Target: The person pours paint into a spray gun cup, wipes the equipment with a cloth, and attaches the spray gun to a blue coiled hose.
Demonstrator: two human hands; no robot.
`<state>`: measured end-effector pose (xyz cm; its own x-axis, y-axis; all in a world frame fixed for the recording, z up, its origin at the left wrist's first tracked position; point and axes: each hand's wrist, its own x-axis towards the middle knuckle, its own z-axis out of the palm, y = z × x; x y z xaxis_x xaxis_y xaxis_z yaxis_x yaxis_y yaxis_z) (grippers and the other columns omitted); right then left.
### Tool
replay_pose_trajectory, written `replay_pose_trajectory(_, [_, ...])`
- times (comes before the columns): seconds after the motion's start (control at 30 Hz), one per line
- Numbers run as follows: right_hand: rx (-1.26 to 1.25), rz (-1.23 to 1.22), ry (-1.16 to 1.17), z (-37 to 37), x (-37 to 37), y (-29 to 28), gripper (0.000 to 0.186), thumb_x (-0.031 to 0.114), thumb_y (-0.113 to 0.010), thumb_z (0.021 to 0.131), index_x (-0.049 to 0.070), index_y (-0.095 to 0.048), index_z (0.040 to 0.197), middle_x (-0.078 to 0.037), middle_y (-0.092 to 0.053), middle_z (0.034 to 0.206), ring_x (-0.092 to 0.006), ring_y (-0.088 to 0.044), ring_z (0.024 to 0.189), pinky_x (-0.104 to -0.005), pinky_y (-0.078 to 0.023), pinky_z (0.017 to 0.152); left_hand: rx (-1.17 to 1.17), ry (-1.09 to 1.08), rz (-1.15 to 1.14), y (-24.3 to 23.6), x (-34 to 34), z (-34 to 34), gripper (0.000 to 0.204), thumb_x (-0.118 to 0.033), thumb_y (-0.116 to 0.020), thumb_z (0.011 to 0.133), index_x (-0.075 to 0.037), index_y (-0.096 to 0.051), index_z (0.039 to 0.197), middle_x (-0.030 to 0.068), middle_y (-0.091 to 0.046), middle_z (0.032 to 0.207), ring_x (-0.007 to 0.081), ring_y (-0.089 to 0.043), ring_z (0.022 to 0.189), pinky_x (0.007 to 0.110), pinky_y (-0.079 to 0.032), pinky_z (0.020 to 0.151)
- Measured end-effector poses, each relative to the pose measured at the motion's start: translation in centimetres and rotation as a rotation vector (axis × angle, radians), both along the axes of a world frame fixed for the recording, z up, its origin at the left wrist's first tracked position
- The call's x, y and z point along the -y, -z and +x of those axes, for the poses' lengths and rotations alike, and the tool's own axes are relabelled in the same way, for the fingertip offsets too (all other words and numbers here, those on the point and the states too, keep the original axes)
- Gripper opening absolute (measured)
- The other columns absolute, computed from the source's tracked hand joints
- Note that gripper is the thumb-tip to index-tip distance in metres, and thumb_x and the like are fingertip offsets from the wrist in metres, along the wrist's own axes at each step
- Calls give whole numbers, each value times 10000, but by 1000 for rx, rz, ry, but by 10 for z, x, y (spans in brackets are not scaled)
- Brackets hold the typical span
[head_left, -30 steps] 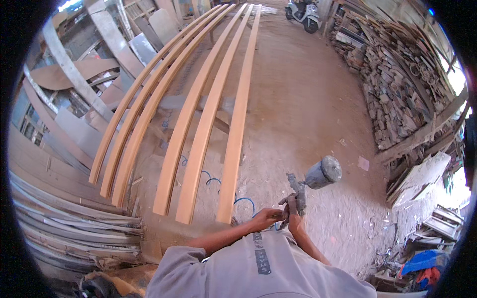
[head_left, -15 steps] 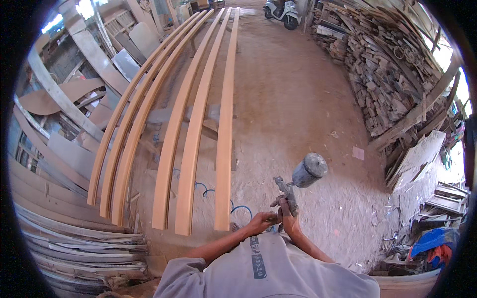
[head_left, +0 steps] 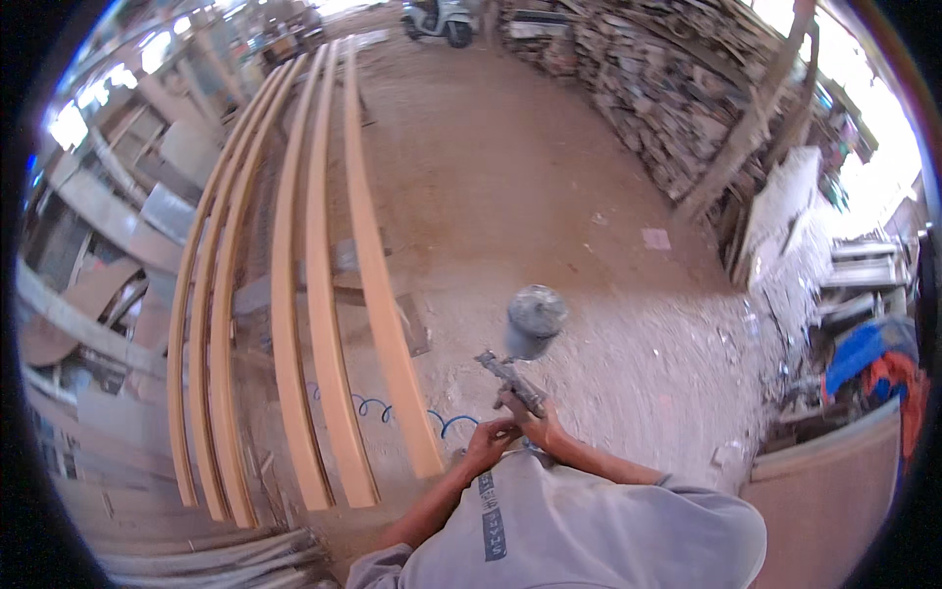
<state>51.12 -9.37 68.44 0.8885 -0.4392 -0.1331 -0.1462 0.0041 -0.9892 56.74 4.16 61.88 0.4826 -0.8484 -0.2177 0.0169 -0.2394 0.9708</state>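
My right hand is wrapped round the handle of a spray gun, held in front of my body. A grey, stained paint cup sits on top of the gun, tilted. My left hand has its fingers closed against the gun's handle, just left of the right hand. The exact part they grip is hidden. A coiled blue hose runs left from near my hands and passes under the boards. Nearest to my left hand is the end of a long, light-brown wooden board.
Several more long boards lie side by side on low supports to my left. Leaning panels and stacked strips stand beyond them. A wood pile lines the far right. A scooter stands at the back. Blue cloth lies at right.
The view has turned to the right, so the boards sit further left. The spray gun has swung so that its nozzle points more to the left. Both hands stay on it.
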Motion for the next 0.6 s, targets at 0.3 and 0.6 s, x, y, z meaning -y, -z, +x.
replay_pose_trajectory(0.3, [38,50,15,1,-6,-8,181,209,-611,908,31,-581,922,-20,-594,806,-107,-543,788,-290,-458,725,-11,37,22,-2,-2,3,223,-77,-589,879,19,-630,1075,114,-698,966,154,-639,928,303,-483,806])
replay_pose_trajectory(0.6, [41,109,-3,1,-9,-3,156,194,-615,902,42,-590,926,-32,-611,822,-116,-561,784,-299,-469,720,-12,45,113,7,-10,7,197,-78,-618,858,16,-649,1028,138,-700,947,163,-657,880,308,-500,773])
